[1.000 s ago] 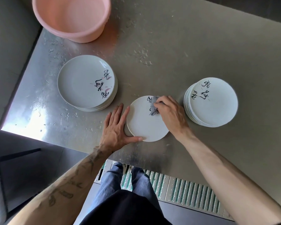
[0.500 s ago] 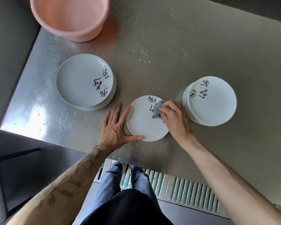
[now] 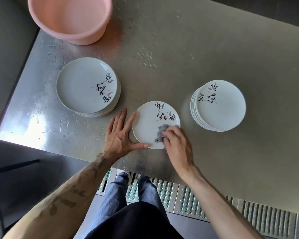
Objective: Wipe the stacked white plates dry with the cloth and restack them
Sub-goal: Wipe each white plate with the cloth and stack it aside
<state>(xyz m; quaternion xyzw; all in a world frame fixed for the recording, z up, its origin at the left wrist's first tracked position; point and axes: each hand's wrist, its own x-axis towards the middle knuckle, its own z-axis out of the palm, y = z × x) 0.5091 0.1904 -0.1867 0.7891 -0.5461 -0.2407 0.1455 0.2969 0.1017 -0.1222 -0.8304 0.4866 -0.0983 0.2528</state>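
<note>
We see one white plate [image 3: 148, 125] lying flat on the metal surface [image 3: 179, 49], between the left stack [image 3: 86, 87] and the right stack [image 3: 219, 106]. The right hand [image 3: 177, 144] clenches its grip round a crumpled grey cloth [image 3: 160, 133], pressing it on the plate's near side. The left hand [image 3: 119, 135] lies flat, grip released, thumb and forefinger touching the plate's rim. A pink basin [image 3: 71, 18] stands beyond the left stack.
</note>
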